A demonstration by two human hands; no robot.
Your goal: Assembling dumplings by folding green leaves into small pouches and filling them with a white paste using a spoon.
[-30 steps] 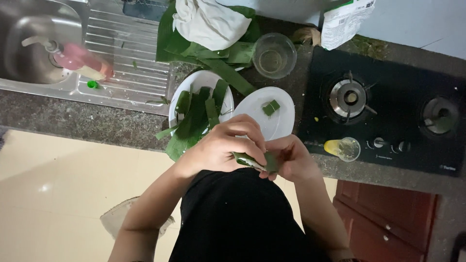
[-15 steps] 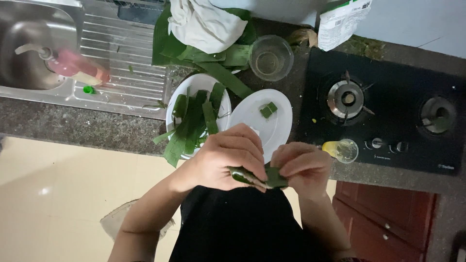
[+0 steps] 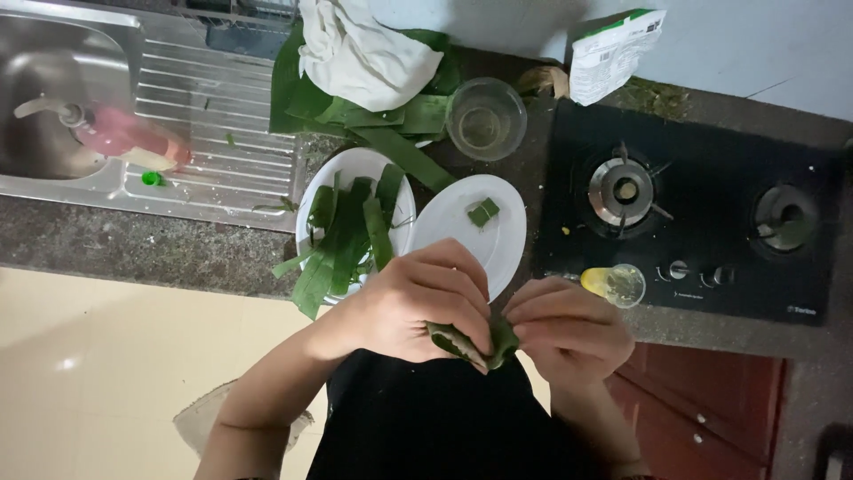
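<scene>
Right then, both my hands, left hand (image 3: 418,307) and right hand (image 3: 569,329), pinched a folded green leaf strip (image 3: 471,342) just above the bench (image 3: 133,249), mid-fold I think, needing one more tight tuck.

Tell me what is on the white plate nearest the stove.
The white plate carries one small folded green leaf parcel; the rest that shows is bare. Its near edge is covered by the left hand, so what lies there cannot be seen.
</scene>
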